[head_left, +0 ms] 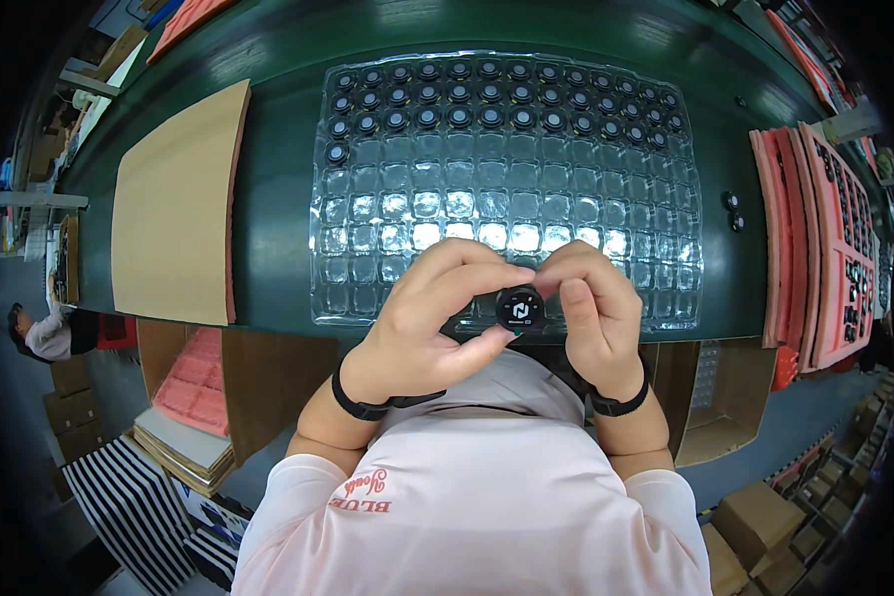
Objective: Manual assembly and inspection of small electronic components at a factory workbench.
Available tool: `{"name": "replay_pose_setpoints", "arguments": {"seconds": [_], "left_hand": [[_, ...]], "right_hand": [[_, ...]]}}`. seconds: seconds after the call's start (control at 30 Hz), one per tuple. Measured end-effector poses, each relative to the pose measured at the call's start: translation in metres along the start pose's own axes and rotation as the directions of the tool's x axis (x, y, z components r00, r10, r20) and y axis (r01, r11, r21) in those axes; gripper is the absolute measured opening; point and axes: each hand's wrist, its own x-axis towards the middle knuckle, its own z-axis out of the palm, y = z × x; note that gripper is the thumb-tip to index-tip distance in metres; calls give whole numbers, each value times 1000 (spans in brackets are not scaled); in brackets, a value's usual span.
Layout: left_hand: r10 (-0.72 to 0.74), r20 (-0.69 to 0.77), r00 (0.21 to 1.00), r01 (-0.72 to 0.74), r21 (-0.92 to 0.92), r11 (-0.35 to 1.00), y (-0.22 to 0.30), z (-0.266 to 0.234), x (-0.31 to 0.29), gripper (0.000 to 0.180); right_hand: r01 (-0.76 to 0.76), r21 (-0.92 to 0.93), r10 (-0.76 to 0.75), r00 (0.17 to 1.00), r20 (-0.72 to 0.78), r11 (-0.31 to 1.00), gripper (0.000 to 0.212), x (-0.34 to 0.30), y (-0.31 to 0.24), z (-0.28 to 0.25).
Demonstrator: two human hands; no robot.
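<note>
Over the front edge of the tray, my left hand (422, 308) pinches a small round black device (520, 309) between thumb and fingers. Its face, with a white mark, is turned up. My right hand (598, 313) is curled beside it, fingertips at the device's upper right edge and thumb bent in. Under and beyond both hands lies a clear plastic tray (447, 179) with square pockets. Round black pieces with grey centres (459, 93) fill its far rows, and one more sits at the left of the row below.
A brown cardboard sheet (177, 204) lies left on the green table (278, 199). Pink foam trays (834, 238) holding black pieces stand at the right edge, with a few loose black parts (733, 211) near them. Open cartons (730, 402) are below the table. Another person (45, 333) is far left.
</note>
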Motion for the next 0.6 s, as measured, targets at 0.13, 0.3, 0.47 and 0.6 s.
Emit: {"name": "replay_pose_setpoints", "arguments": {"seconds": [0.13, 0.3, 0.47, 0.6], "left_hand": [[4, -10, 1000, -4, 72, 997, 1, 2, 0, 49], [43, -34, 999, -37, 165, 986, 1, 4, 0, 48], [19, -28, 999, -15, 122, 992, -1, 4, 0, 46], [4, -32, 999, 0, 125, 992, -2, 4, -1, 46]], "right_hand": [[-18, -87, 26, 996, 89, 996, 24, 6, -7, 7], [-87, -164, 102, 991, 85, 983, 33, 4, -8, 18], [-104, -147, 112, 993, 44, 984, 29, 1, -2, 18], [-220, -84, 225, 973, 48, 972, 28, -3, -3, 15]]}}
